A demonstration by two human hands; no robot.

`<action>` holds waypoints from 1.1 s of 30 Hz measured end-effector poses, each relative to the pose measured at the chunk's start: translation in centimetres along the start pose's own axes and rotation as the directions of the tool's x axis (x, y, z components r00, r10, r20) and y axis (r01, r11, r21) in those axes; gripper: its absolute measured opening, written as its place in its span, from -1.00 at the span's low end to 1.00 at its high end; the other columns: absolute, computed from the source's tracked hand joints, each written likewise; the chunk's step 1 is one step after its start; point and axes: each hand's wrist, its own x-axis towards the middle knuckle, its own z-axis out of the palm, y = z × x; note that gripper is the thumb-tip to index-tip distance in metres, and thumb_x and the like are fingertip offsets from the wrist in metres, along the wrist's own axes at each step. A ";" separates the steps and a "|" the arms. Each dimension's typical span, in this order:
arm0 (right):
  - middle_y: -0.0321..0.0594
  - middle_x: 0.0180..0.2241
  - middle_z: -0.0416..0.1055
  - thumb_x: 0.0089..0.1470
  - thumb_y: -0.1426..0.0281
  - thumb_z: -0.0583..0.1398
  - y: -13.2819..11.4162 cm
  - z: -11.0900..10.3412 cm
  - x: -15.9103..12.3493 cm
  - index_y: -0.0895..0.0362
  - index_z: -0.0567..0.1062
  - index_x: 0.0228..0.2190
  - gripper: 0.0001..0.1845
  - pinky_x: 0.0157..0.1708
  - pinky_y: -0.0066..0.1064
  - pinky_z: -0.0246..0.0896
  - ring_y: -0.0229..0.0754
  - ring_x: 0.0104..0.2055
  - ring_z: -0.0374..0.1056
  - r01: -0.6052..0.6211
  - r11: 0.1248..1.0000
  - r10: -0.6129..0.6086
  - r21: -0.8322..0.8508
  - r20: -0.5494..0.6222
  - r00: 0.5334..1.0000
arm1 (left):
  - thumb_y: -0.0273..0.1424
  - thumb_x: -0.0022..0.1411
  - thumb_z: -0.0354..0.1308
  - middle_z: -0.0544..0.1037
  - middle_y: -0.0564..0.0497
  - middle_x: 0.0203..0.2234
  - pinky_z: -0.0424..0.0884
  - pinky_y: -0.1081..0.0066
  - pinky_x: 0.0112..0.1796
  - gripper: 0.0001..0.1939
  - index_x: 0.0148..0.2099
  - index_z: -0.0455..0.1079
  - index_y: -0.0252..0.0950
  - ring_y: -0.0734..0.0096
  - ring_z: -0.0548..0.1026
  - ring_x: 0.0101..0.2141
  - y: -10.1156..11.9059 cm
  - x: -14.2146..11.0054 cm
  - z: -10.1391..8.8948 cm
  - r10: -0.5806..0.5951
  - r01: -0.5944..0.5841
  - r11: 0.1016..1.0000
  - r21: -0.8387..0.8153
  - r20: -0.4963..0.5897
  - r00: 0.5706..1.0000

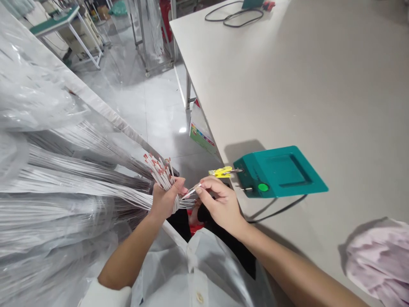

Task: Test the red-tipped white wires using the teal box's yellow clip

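Observation:
My left hand is closed around a thick bundle of thin white wires with red-tipped ends that fan upward. My right hand pinches a single white wire drawn out from the bundle, just left of a teal box device on the table's near edge. The device has a green button, two metal pins on its left side and a yellow clip on the upper pin. My right hand is a short way from the pins, not touching them.
Long bundles of white wires in clear plastic lie across the left. The white table carries a black cable loop at the far end and pale pink cloth at the near right. A carton stands on the floor.

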 end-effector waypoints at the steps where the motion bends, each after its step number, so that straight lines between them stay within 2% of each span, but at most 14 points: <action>1: -0.25 -0.48 0.34 0.04 0.39 0.14 0.0 0.0 0.0 0.10 0.39 -0.54 -0.85 -0.43 -0.38 0.25 -0.24 -0.43 0.30 0.015 1.000 -0.014 -0.012 0.009 1.000 | -0.18 -0.06 0.26 0.42 0.11 -0.72 0.35 0.50 -0.58 -0.69 -0.42 0.41 -0.35 0.55 0.37 -0.69 0.0 0.1 0.0 -0.011 0.011 1.000 -0.015 -0.057 0.998; 3: -0.25 -0.47 0.34 0.04 0.41 0.14 0.0 0.0 0.0 0.10 0.39 -0.53 -0.87 -0.42 -0.39 0.25 -0.25 -0.42 0.30 0.042 0.998 -0.041 -0.041 0.027 0.999 | -0.18 -0.05 0.25 0.34 0.16 -0.77 0.24 0.54 -0.64 -0.70 -0.45 0.39 -0.35 0.61 0.27 -0.73 0.3 0.0 0.0 0.016 -0.013 1.000 0.028 -0.096 0.995; 4: -0.25 -0.47 0.34 0.04 0.43 0.13 0.0 0.0 0.0 0.10 0.39 -0.52 -0.88 -0.42 -0.39 0.25 -0.26 -0.42 0.30 0.060 0.996 -0.057 -0.059 0.037 0.998 | -0.18 -0.03 0.23 0.30 0.17 -0.79 0.19 0.55 -0.65 -0.70 -0.45 0.40 -0.35 0.63 0.23 -0.74 0.5 -0.2 0.1 0.047 -0.042 0.996 0.082 -0.065 0.997; 6: -0.26 -0.48 0.33 0.04 0.46 0.13 0.0 -0.1 0.0 0.10 0.39 -0.50 -0.89 -0.43 -0.41 0.25 -0.28 -0.44 0.29 0.106 0.990 -0.101 -0.090 0.058 0.993 | -0.19 0.00 0.21 0.28 0.16 -0.78 0.17 0.53 -0.63 -0.71 -0.42 0.44 -0.36 0.62 0.22 -0.71 0.9 -0.8 0.3 0.104 -0.118 0.974 0.196 0.079 0.991; 8: -0.25 -0.46 0.33 0.05 0.49 0.12 0.1 -0.2 0.0 0.11 0.40 -0.47 -0.90 -0.42 -0.42 0.26 -0.28 -0.43 0.30 0.157 0.981 -0.149 -0.111 0.083 0.985 | -0.20 0.00 0.21 0.34 0.12 -0.73 0.17 0.51 -0.62 -0.69 -0.35 0.48 -0.37 0.60 0.23 -0.68 1.2 -1.3 0.5 0.114 -0.153 0.961 0.229 0.174 0.978; 12: -0.17 -0.36 0.37 0.06 0.53 0.08 0.2 -0.5 -0.1 0.11 0.45 -0.34 -0.83 -0.35 -0.37 0.30 -0.24 -0.34 0.33 0.273 0.949 -0.246 -0.161 0.168 0.955 | -0.21 0.03 0.19 0.29 0.13 -0.77 0.17 0.51 -0.64 -0.68 -0.31 0.50 -0.40 0.59 0.21 -0.70 1.0 -1.8 0.5 0.099 -0.137 0.960 0.245 0.161 0.982; 15: -0.15 -0.35 0.39 0.06 0.53 0.08 0.1 -0.7 -0.2 0.11 0.48 -0.32 -0.80 -0.35 -0.37 0.31 -0.23 -0.34 0.34 0.309 0.933 -0.276 -0.187 0.182 0.944 | -0.24 0.04 0.19 0.33 0.10 -0.76 0.22 0.50 -0.62 -0.72 -0.34 0.52 -0.38 0.57 0.26 -0.69 0.8 -1.7 0.4 0.109 -0.142 0.955 0.262 0.135 0.985; 18: -0.17 -0.37 0.41 0.06 0.50 0.10 0.0 -0.9 0.0 0.10 0.49 -0.34 -0.82 -0.33 -0.34 0.32 -0.22 -0.34 0.35 0.256 0.948 -0.234 -0.190 0.132 0.963 | -0.31 0.00 0.20 0.41 0.06 -0.70 0.30 0.47 -0.55 -0.80 -0.37 0.52 -0.35 0.49 0.36 -0.62 0.9 -1.7 0.5 0.097 -0.112 0.948 0.297 0.064 0.993; 21: -0.19 -0.40 0.42 0.06 0.43 0.12 0.0 -1.1 0.2 0.08 0.50 -0.37 -0.86 -0.32 -0.30 0.33 -0.20 -0.35 0.37 0.128 0.981 -0.117 -0.144 0.086 0.989 | -0.37 -0.04 0.21 0.45 0.06 -0.67 0.35 0.46 -0.50 -0.87 -0.41 0.52 -0.32 0.43 0.43 -0.54 1.2 -1.9 0.6 0.081 -0.088 0.934 0.346 0.036 0.996; 24: -0.19 -0.39 0.42 0.06 0.37 0.14 0.1 -1.2 0.3 0.06 0.50 -0.37 -0.87 -0.35 -0.28 0.35 -0.18 -0.36 0.38 -0.006 0.999 0.012 -0.046 0.135 0.991 | -0.40 -0.05 0.21 0.47 0.07 -0.65 0.36 0.48 -0.49 -0.91 -0.47 0.48 -0.32 0.43 0.44 -0.52 1.6 -2.0 0.8 0.090 -0.099 0.923 0.371 0.044 0.995; 26: -0.20 -0.39 0.41 0.05 0.34 0.15 0.1 -1.3 0.2 0.05 0.50 -0.36 -0.87 -0.38 -0.27 0.36 -0.16 -0.37 0.38 -0.057 0.998 0.055 0.008 0.182 0.982 | -0.42 -0.06 0.21 0.49 0.07 -0.63 0.37 0.48 -0.48 -0.93 -0.50 0.46 -0.32 0.44 0.44 -0.52 1.7 -2.1 0.8 0.111 -0.120 0.916 0.384 0.044 0.993; 30: -0.20 -0.38 0.38 0.05 0.33 0.14 -0.1 -1.6 0.4 0.05 0.49 -0.39 -0.87 -0.42 -0.29 0.35 -0.16 -0.37 0.38 -0.056 0.998 0.050 0.022 0.214 0.976 | -0.44 -0.06 0.22 0.52 0.06 -0.57 0.39 0.48 -0.41 -0.95 -0.49 0.45 -0.32 0.44 0.45 -0.48 1.3 -2.2 0.7 0.162 -0.168 0.889 0.426 0.051 0.986; 33: -0.19 -0.40 0.38 0.06 0.33 0.13 -0.3 -2.1 0.9 0.07 0.49 -0.39 -0.86 -0.42 -0.32 0.33 -0.18 -0.37 0.36 0.023 1.000 -0.019 -0.012 0.265 0.964 | -0.41 -0.02 0.21 0.53 0.04 -0.53 0.39 0.47 -0.36 -0.93 -0.46 0.45 -0.32 0.43 0.47 -0.44 0.7 -2.2 0.4 0.165 -0.184 0.878 0.442 0.081 0.983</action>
